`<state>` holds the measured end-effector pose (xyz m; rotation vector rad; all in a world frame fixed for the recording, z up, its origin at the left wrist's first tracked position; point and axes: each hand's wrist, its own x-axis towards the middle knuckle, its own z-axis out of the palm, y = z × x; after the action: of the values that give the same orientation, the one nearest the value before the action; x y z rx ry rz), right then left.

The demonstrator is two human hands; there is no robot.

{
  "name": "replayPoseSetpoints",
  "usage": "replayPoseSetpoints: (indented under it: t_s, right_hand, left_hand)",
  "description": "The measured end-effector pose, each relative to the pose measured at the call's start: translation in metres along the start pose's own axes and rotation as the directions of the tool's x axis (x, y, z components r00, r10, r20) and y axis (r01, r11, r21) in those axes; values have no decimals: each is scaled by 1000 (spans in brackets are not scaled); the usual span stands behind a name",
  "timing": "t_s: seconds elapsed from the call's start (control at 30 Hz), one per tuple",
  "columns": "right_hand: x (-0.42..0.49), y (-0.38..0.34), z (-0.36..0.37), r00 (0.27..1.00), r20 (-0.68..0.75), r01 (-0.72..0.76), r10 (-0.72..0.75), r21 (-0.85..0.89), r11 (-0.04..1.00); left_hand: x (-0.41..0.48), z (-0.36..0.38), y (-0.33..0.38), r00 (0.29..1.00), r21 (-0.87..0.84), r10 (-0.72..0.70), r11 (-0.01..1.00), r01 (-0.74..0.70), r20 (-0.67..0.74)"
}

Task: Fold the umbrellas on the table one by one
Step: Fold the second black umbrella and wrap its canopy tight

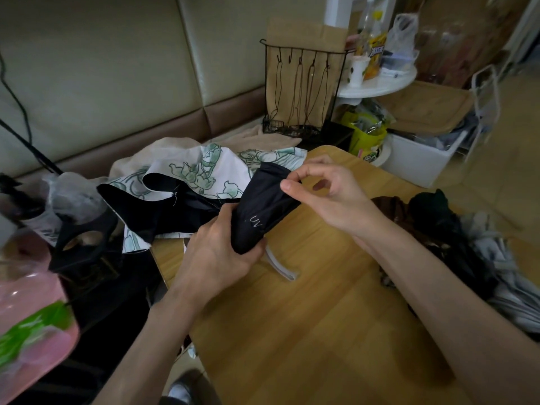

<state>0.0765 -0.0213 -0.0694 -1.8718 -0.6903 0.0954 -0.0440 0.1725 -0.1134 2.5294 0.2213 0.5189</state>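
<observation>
The umbrella [260, 211] is held just above the far left part of the desk [306, 331]. Its black bundle, printed "UV", lies slantwise between both hands. The left hand [216, 252] is wrapped round the lower end. The right hand [327, 194] pinches the upper fabric edge between thumb and forefinger, its other fingers loosely curled.

The cloth looks thin, light, limp and probably slick, so it should slide and spring loose unless kept pinched. The firmer grip is likely low down, where the shaft must run. The floral canopy [204, 171], white outside and black inside, sprawls unfolded over the desk's edge.

I cannot tell whether the black bundle is rolled canopy or a separate sleeve. Ribs, shaft and handle are hidden. A white strap [282, 267] shows below the left hand, its attachment covered. The dark heap [438, 217] on the right is too muddled to identify.
</observation>
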Motion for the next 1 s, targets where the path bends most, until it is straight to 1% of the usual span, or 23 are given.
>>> replayPoseSetpoints:
  t_s: [0.1,0.13,0.2,0.33,0.4,0.53,0.67,0.7,0.77,0.87,1.0]
  right_hand:
    - [-1,-1,-7,996,-34,-77,88,242,967]
    - [-2,-2,-10,993,-53,-83,101,273,958]
    - [-2,-3,-16,995,-78,-51,67,190,980]
    - [-4,-4,-11,998,33,43,-44,30,999]
    - [-2,-3,-6,995,37,95,-94,-42,995]
    - [0,-1,-6,991,15,130,-130,-100,986]
    - [-1,0,-8,989,41,142,-139,-84,986]
    - [-2,0,-7,990,36,140,-138,-74,987]
    - [-3,1,-5,986,14,166,-166,-79,983]
    - [-3,-2,-2,968,-9,249,-252,-124,960]
    - [-4,-4,4,952,-20,297,-306,-178,938]
  left_hand:
    - [4,-2,-1,994,-93,-87,991,93,65]
    - [4,-2,-1,992,-104,-105,988,112,77]
    - [5,-2,-2,990,-112,-116,986,124,80]
    - [6,-2,-3,992,-127,-105,985,113,69]
    - [6,-2,-3,993,-127,-90,987,99,69]
    - [3,-1,-3,985,-158,-101,980,123,143]
    - [7,-3,-2,947,-265,-172,932,245,271]
    - [8,-4,-3,945,-275,-177,927,254,274]
    - [8,-5,-3,954,-262,-179,935,241,240]
    - [5,-3,-1,973,-184,-169,963,197,160]
    - [1,-1,2,991,-56,-74,995,81,108]
